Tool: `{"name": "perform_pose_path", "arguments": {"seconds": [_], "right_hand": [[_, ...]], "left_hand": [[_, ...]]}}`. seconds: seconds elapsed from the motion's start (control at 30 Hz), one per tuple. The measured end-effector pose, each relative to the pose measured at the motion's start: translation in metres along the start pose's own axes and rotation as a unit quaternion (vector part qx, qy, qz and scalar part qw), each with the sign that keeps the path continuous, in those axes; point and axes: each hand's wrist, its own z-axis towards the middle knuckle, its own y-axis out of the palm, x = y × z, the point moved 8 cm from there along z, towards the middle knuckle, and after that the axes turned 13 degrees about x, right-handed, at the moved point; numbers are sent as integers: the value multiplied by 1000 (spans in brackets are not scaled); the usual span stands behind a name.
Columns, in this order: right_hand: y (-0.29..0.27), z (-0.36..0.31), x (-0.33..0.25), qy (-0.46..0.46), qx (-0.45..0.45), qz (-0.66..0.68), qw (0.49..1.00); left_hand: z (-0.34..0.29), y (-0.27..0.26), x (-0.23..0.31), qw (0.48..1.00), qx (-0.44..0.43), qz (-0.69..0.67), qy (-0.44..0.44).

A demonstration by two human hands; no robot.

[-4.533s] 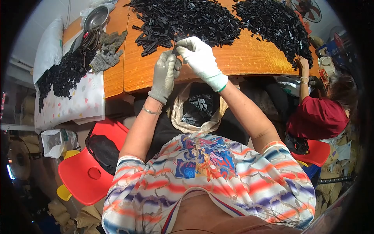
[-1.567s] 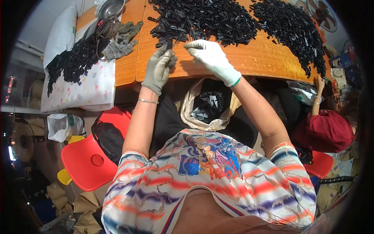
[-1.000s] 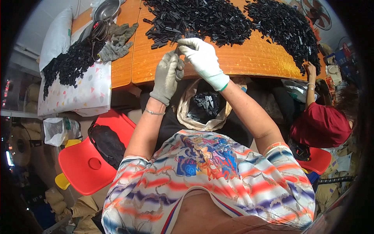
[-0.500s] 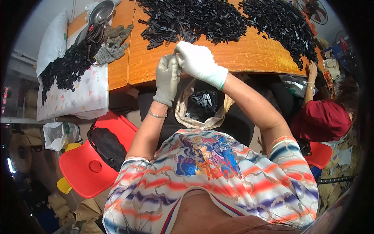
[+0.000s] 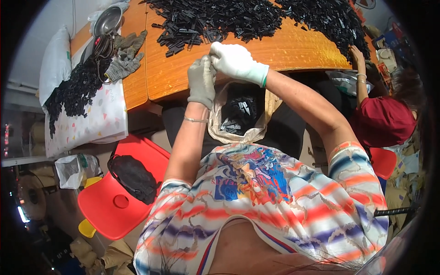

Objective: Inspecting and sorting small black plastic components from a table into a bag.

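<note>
My left hand (image 5: 201, 82), in a greyish glove, and my right hand (image 5: 236, 62), in a whiter glove, meet above the near edge of the orange wooden table (image 5: 172, 75). Both have their fingers bent and pinched together, touching or almost touching. Whatever sits between the fingertips is hidden. Just beyond them spreads a big heap of small, narrow black plastic pieces (image 5: 220, 20). Below my hands, at my lap, a pale sack (image 5: 250, 136) stands with its mouth wide, holding similar black pieces (image 5: 243, 106).
Another black heap (image 5: 327, 27) lies at the far right, where a co-worker's hand (image 5: 356, 56) reaches in. To the left are knitted gloves (image 5: 124, 64), a metal bowl (image 5: 107, 22) and more black parts (image 5: 80, 89) on a patterned sheet (image 5: 103, 114). A red chair (image 5: 103, 204) holds a black bag (image 5: 134, 178).
The view has shifted a little, so the table and heaps sit higher and further left. My hands stay together, the left one now more upright and closer under the right.
</note>
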Motion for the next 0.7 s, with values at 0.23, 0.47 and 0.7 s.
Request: {"name": "perform_pose_path", "arguments": {"seconds": [0.23,0.47,0.7], "right_hand": [[-1,-12,46,113,-20,203,972],[8,-50,34,289,-164,564,756],[15,-51,40,181,-175,383,889]], "left_hand": [[-14,-4,-2,995,-94,5,-46],[-40,7,-27,973,-139,-66,-172],[-60,-3,-59,954,-171,-107,-220]]}}
